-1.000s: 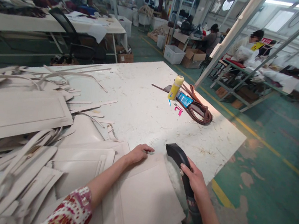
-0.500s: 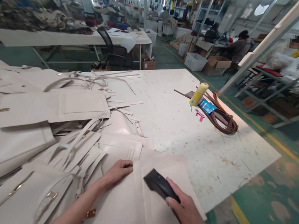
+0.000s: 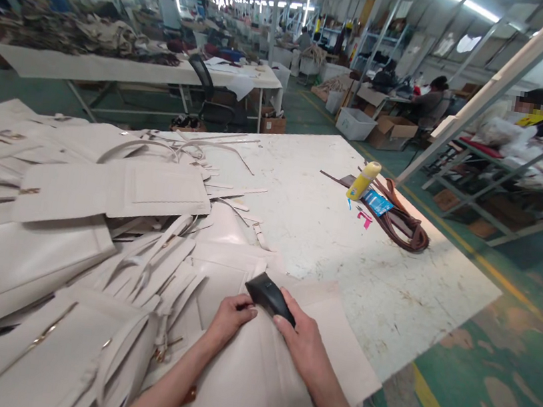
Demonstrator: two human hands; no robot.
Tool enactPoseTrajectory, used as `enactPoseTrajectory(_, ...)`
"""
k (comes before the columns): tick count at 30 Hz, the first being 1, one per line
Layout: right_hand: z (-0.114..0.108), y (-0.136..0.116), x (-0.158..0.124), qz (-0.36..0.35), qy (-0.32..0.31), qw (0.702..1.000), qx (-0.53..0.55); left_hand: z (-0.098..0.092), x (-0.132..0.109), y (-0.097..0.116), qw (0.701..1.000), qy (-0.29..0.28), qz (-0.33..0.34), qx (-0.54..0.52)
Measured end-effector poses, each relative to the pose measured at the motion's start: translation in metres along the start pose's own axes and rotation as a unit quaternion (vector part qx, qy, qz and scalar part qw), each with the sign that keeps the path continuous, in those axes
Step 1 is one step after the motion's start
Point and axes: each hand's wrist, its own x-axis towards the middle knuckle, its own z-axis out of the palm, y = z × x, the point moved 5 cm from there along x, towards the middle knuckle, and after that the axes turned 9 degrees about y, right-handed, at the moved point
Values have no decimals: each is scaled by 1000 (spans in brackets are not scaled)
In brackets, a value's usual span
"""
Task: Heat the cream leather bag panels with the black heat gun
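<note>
My right hand [image 3: 301, 336] is wrapped round a black handheld tool [image 3: 266, 296], shaped like a hair clipper, its wide end pointing up and left. Beneath it lies a beige leather bag panel [image 3: 251, 379], raised in a fold toward me. My left hand [image 3: 234, 318] pinches the panel's upper edge, close to the left of the tool. Whether the tool's tip touches the leather, I cannot tell. Partly under my left forearm, a small brown-gold piece [image 3: 190, 394] shows.
Beige bag parts [image 3: 62, 255] with straps and zips pile up on the left. On the white table [image 3: 300, 174] lie a yellow bottle [image 3: 363, 181], coiled brown straps [image 3: 403, 232] and a pink piece [image 3: 364, 218]. A slanted post [image 3: 496, 73] rises beyond the table's right edge; people sit behind.
My right hand has brought the black tool up and left, close to my left hand. The panel's middle now bulges upward. The view has shifted slightly.
</note>
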Motion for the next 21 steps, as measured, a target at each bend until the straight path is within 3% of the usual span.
enactPoseTrajectory(2,-9,1,2,0,29,1000,11,-1,-2,-3,1000,18,-18,-13)
enactPoseTrajectory(5,-26,14,-3,19,60,998,23,-3,-2,0,999,3,-34,-22)
enactPoseTrajectory(10,-31,39,-32,37,29,998,46,-4,9,18,998,-56,5,-12)
enactPoseTrajectory(14,-31,57,-50,50,43,994,86,10,22,27,986,-146,38,78)
enactPoseTrajectory(18,-39,76,-61,80,73,990,90,24,33,35,972,-178,69,138)
enactPoseTrajectory(21,-35,71,-71,80,78,991,76,37,33,46,952,-213,130,176)
